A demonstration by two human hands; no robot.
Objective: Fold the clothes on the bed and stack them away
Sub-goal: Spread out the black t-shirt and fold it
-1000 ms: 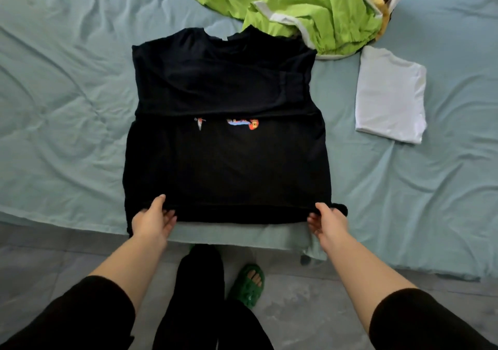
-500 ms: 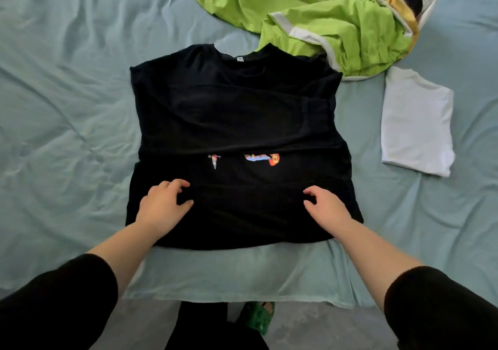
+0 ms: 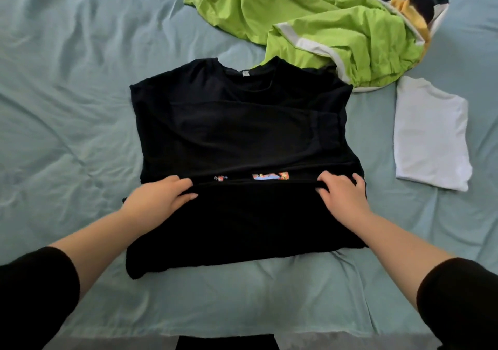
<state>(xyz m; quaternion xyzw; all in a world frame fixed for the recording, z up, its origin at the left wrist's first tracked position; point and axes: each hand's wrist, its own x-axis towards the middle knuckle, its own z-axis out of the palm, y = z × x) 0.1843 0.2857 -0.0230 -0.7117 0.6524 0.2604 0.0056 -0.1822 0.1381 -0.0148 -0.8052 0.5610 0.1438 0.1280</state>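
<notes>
Both arms reach forward from the lower corners of the frame and converge toward the centre. Each has a black sleeve, the left sleeve [image 3: 35,295] at lower left and the right sleeve [image 3: 458,304] at lower right, and the forearms are bare from there to the wrists. The left hand [image 3: 159,198] sits left of centre, knuckles up, its fingers [image 3: 183,185] curled over the folded edge of the black shirt [image 3: 242,134] with the thumb pointing right beneath them. The right hand [image 3: 342,196] mirrors it right of centre, fingers [image 3: 331,178] bent over the same edge. The two hands are level and well apart.
</notes>
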